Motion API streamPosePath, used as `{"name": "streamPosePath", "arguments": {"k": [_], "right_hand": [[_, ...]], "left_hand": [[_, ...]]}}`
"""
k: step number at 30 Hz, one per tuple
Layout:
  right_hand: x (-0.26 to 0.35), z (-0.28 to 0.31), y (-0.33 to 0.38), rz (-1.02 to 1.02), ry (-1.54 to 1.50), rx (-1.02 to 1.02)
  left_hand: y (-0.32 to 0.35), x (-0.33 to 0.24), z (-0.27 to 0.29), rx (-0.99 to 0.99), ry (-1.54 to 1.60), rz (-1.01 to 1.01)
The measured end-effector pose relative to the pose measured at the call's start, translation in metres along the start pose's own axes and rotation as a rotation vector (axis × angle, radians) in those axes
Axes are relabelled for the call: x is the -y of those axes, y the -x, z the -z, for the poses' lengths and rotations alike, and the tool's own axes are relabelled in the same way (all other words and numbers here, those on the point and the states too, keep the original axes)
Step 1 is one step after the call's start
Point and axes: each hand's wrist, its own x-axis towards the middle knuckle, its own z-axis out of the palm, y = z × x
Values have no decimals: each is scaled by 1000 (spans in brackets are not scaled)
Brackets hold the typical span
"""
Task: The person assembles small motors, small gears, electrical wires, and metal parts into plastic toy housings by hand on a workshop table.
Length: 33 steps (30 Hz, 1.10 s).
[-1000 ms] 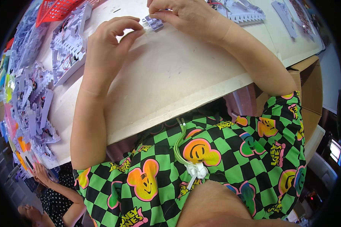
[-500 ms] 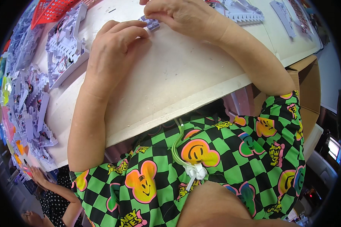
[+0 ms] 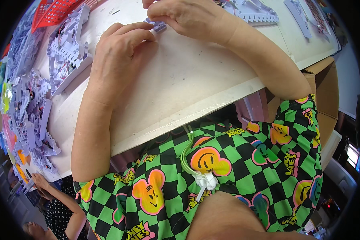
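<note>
— Since the earlier frame: left hand [image 3: 118, 52] has shifted forward; its fingertips now meet the small lilac plastic part [image 3: 157, 25].
— Grip?
— Both hands pinch that part; right hand [image 3: 184, 16] covers it from above, on the white table [image 3: 180, 84], far edge.
— Beyond, left?
— Lilac plastic frames [image 3: 66, 48], red basket [image 3: 54, 10].
</note>
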Motion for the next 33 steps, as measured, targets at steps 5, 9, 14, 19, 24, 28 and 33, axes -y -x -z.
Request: {"name": "streamPosePath", "arguments": {"k": [5, 9, 14, 19, 24, 28, 33], "right_hand": [[0, 0, 1, 16, 80, 62], [-4, -3, 8, 68, 151, -63], [-2, -1, 6, 42, 124, -82], [1, 3, 4, 1, 44, -88], [4, 7, 7, 74, 119, 23], [5, 11, 9, 67, 62, 56], [-7, 23, 3, -97, -163, -161]], "left_hand": [[-1, -1, 0, 12, -9, 7], [0, -1, 0, 5, 5, 32], [-1, -2, 0, 2, 22, 39], [-1, -2, 0, 8, 9, 26], [-1, -2, 0, -3, 34, 26], [-2, -2, 1, -28, 55, 8], [-2, 5, 5, -126, 548, 440]]}}
